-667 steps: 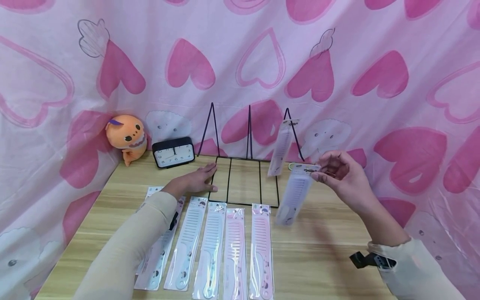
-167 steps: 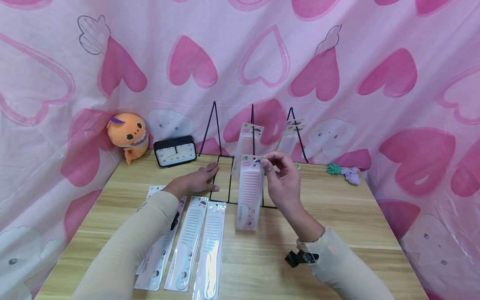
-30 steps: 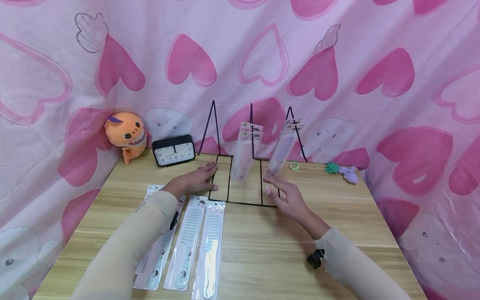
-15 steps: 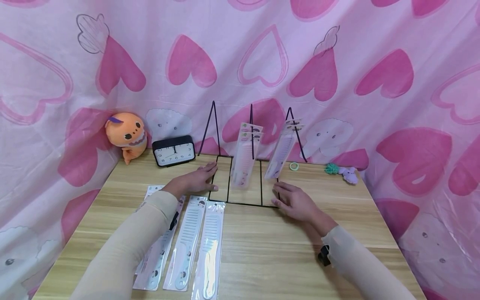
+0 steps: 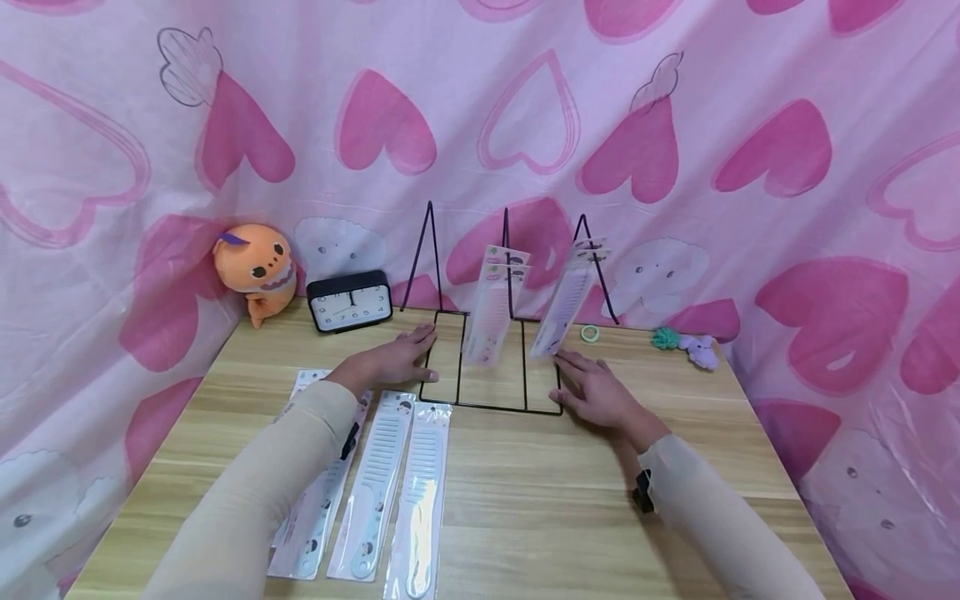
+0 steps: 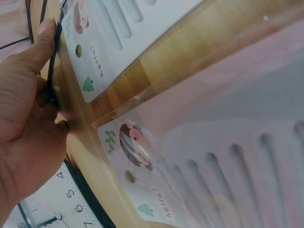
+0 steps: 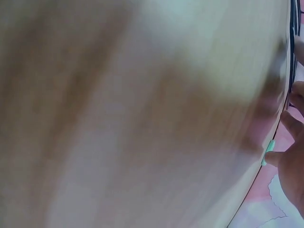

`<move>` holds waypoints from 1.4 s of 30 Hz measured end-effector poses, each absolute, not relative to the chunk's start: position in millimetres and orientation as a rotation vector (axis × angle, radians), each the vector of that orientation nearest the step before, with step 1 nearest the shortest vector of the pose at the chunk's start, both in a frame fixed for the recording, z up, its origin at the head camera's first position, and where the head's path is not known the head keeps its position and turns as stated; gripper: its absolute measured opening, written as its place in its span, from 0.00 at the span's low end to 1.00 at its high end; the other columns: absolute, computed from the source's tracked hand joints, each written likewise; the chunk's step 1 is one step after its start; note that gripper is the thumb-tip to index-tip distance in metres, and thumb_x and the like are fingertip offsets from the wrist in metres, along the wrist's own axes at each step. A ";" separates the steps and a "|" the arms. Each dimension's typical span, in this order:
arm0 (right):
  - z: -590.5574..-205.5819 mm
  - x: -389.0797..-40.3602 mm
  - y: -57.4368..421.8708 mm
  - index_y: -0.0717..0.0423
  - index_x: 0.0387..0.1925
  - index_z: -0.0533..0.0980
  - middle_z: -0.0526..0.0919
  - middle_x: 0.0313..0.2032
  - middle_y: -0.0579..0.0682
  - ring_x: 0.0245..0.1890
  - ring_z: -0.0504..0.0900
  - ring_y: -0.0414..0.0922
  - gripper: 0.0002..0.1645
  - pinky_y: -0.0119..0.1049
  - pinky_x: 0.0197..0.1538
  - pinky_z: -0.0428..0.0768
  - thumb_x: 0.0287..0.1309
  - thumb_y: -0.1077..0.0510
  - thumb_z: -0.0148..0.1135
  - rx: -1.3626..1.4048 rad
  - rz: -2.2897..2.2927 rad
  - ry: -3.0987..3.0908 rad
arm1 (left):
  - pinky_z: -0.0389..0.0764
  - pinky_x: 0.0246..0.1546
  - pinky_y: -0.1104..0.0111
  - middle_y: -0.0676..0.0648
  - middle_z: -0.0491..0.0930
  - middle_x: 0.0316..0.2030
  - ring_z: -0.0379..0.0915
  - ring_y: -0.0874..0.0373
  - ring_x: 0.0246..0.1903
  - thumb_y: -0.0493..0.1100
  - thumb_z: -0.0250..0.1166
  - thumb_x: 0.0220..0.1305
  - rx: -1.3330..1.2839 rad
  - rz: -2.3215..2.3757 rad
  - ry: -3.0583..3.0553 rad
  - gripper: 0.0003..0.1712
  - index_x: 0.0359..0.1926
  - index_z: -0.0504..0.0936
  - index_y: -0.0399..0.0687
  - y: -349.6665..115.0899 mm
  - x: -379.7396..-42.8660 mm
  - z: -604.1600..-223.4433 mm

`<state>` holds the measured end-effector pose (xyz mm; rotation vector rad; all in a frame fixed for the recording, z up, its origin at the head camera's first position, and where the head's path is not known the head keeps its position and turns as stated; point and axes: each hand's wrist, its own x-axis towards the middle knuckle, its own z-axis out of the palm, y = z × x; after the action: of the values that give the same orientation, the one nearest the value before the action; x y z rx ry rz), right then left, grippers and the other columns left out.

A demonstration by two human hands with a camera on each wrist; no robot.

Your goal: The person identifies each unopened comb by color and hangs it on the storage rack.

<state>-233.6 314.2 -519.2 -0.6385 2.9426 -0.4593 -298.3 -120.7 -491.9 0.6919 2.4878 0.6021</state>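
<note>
Head view: the left sleeve (image 5: 255, 483) covers part of the leftmost table pack (image 5: 309, 508), so I can't swear whether it's one pack or a couple overlapping. The nearest pack (image 5: 422, 500) runs right to the bottom edge, with glare on its plastic; the middle pack (image 5: 373, 487) lies between them. All have pale blue combs on printed cards in clear sleeves.

Black wire rack (image 5: 491, 407) behind them has pinkish packs (image 5: 491, 312) on its middle hook and purplish ones (image 5: 564, 304) on the right; two card tops show on each, the front ones mostly hiding the back ones. Left hand (image 5: 390, 360) is spread loosely, fingers resting on the rack's left side. Right hand (image 5: 600, 396) is just as relaxed at the right side, gripping nothing.

Left wrist view: fingers against the wire, two packs cropped close up, "hello!" and a green plant readable. Clock (image 6: 66, 204) is cut off at the bottom.

Right wrist view: mostly blurry table (image 7: 118, 118). Hand's chopped by the right edge, and that green bit near the fingers is probably the ring (image 5: 590, 341).
</note>
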 end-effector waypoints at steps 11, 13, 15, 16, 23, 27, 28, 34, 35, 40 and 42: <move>-512.8 -247.7 316.2 0.53 0.89 0.53 0.53 0.89 0.59 0.89 0.48 0.65 0.58 0.82 0.83 0.45 0.75 0.30 0.65 -0.543 -0.441 2.821 | 0.39 0.90 0.41 0.41 0.30 0.91 0.27 0.33 0.89 0.61 0.64 0.82 0.693 0.614 2.493 0.56 0.90 0.42 0.44 -119.3 -296.8 -493.9; -511.0 -248.8 315.8 0.53 0.89 0.52 0.52 0.89 0.59 0.89 0.48 0.66 0.57 0.82 0.83 0.45 0.75 0.31 0.64 -0.541 -0.429 2.808 | 0.39 0.90 0.41 0.41 0.30 0.91 0.26 0.33 0.89 0.61 0.64 0.82 0.693 0.617 2.493 0.56 0.90 0.42 0.44 -118.8 -296.7 -493.4; -509.8 -249.8 315.5 0.53 0.89 0.52 0.52 0.89 0.59 0.89 0.47 0.66 0.57 0.82 0.83 0.45 0.76 0.31 0.64 -0.545 -0.403 2.802 | 0.39 0.90 0.41 0.42 0.29 0.91 0.26 0.33 0.89 0.61 0.64 0.82 0.694 0.620 2.494 0.56 0.90 0.42 0.44 -118.8 -296.2 -492.4; -509.3 -250.3 315.4 0.53 0.89 0.52 0.52 0.89 0.59 0.89 0.47 0.66 0.57 0.82 0.83 0.45 0.76 0.31 0.63 -0.549 -0.393 2.799 | 0.39 0.90 0.41 0.42 0.30 0.91 0.26 0.33 0.89 0.61 0.64 0.82 0.692 0.621 2.495 0.56 0.90 0.42 0.44 -118.9 -295.9 -491.7; -507.9 -252.2 314.7 0.54 0.89 0.51 0.50 0.89 0.61 0.90 0.45 0.67 0.57 0.83 0.83 0.43 0.77 0.29 0.60 -0.551 -0.358 2.774 | 0.39 0.90 0.41 0.43 0.30 0.91 0.27 0.34 0.89 0.62 0.64 0.81 0.673 0.626 2.490 0.56 0.90 0.42 0.46 -119.6 -294.6 -487.6; -507.1 -251.8 314.0 0.55 0.89 0.50 0.48 0.89 0.62 0.90 0.44 0.67 0.57 0.82 0.84 0.43 0.78 0.29 0.59 -0.542 -0.345 2.756 | 0.40 0.90 0.41 0.43 0.31 0.91 0.27 0.34 0.89 0.62 0.64 0.82 0.668 0.617 2.479 0.56 0.90 0.42 0.46 -119.7 -294.1 -486.7; -507.0 -251.6 313.8 0.54 0.89 0.50 0.48 0.89 0.62 0.90 0.44 0.66 0.57 0.82 0.84 0.42 0.78 0.29 0.59 -0.539 -0.346 2.752 | 0.40 0.90 0.40 0.42 0.31 0.91 0.28 0.33 0.89 0.62 0.64 0.81 0.672 0.618 2.480 0.56 0.90 0.42 0.46 -119.8 -294.3 -486.5; -506.8 -251.9 312.9 0.54 0.89 0.50 0.48 0.89 0.61 0.90 0.42 0.65 0.57 0.82 0.83 0.42 0.78 0.28 0.58 -0.525 -0.334 2.741 | 0.42 0.90 0.41 0.41 0.33 0.91 0.29 0.34 0.90 0.62 0.65 0.81 0.685 0.623 2.492 0.56 0.90 0.44 0.45 -120.7 -295.6 -487.0; -506.9 -252.1 312.8 0.53 0.89 0.50 0.48 0.89 0.60 0.90 0.42 0.64 0.57 0.82 0.84 0.42 0.78 0.28 0.58 -0.516 -0.330 2.737 | 0.42 0.90 0.41 0.42 0.33 0.91 0.30 0.35 0.90 0.62 0.65 0.80 0.681 0.623 2.494 0.56 0.90 0.44 0.45 -120.8 -295.8 -487.3; -505.7 -251.7 311.2 0.51 0.90 0.49 0.46 0.90 0.58 0.91 0.40 0.63 0.57 0.80 0.85 0.38 0.77 0.29 0.60 -0.480 -0.352 2.720 | 0.43 0.90 0.40 0.42 0.35 0.91 0.31 0.34 0.90 0.63 0.66 0.80 0.691 0.615 2.522 0.56 0.90 0.45 0.46 -122.0 -297.3 -490.8; -505.3 -251.6 310.7 0.51 0.90 0.49 0.46 0.90 0.57 0.91 0.40 0.63 0.57 0.79 0.85 0.38 0.77 0.29 0.60 -0.477 -0.361 2.719 | 0.43 0.89 0.39 0.41 0.36 0.91 0.32 0.34 0.90 0.64 0.66 0.79 0.707 0.611 2.539 0.56 0.90 0.46 0.45 -123.3 -297.4 -491.7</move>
<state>-251.6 310.7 -505.3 -0.4774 2.7186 -0.3609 -297.4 -123.3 -491.7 0.7071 2.5389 0.6108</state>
